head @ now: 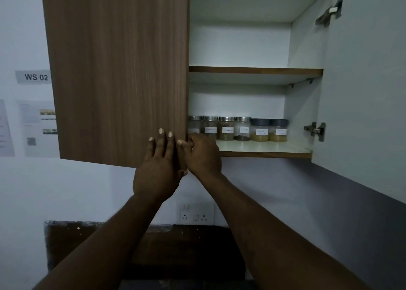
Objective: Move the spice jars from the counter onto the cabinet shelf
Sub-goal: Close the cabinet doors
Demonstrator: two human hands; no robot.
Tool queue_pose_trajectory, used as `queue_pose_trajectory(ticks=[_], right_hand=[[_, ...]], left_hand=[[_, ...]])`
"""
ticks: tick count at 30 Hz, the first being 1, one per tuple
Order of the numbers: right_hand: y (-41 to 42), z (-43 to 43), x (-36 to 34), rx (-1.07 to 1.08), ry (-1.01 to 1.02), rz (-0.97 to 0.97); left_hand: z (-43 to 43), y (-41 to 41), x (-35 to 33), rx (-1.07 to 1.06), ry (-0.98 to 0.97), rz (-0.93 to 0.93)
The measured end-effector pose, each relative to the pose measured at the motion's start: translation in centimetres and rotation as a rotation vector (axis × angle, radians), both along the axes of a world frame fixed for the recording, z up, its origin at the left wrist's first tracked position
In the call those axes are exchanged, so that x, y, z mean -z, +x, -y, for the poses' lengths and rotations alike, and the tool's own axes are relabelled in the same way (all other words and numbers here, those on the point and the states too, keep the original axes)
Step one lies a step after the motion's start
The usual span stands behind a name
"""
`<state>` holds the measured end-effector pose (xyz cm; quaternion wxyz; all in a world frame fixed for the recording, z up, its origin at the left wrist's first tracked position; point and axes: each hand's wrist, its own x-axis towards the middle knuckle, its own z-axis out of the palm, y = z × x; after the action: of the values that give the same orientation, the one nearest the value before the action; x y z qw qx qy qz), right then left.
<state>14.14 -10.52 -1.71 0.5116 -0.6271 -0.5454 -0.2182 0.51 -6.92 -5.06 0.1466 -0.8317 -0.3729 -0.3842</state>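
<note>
While six clear spice jars [226, 128] line the white shelf [263, 147], left hand [157, 171] lies flat on the brown wooden door [118, 70]; right hand [203, 155] pinches its edge.

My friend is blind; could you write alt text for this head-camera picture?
Two hands reach up to a wall cabinet: the left hand lies flat on the wooden door, the right hand curls round its edge. Six labelled spice jars stand in a row on the lower shelf.

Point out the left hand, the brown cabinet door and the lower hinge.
left hand [157, 171], head view, back of the hand.
brown cabinet door [120, 70], head view, wood front.
lower hinge [315, 131], head view, metal arm.
</note>
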Motion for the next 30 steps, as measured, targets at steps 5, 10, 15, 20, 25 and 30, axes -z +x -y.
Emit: queue_pose_trajectory(ticks=[5, 10, 15, 20, 25, 30], right_hand=[[1.5, -1.9, 0.5, 0.081, -0.012, 0.012], [2.2, -3.5, 0.7, 0.227, -0.025, 0.058], [2.8, -4.6, 0.7, 0.279, -0.073, 0.055], [3.5, -5.6, 0.6, 0.338, -0.143, 0.043], [3.8, -6.5, 1.4, 0.384, -0.219, 0.023], [3.5, -6.6, 1.8, 0.412, -0.219, 0.052]], left_hand=[[-1.3, 2.2, -0.4, -0.046, -0.032, -0.053], [-3.4, 3.1, -0.2, -0.07, -0.048, -0.106], [-4.9, 3.4, 0.3, -0.078, -0.033, -0.157], [-6.1, 3.8, 0.0, -0.072, -0.053, -0.197], [-7.1, 3.6, 0.4, -0.048, -0.057, -0.227], [-7.6, 3.7, 1.0, -0.037, -0.031, -0.212]])
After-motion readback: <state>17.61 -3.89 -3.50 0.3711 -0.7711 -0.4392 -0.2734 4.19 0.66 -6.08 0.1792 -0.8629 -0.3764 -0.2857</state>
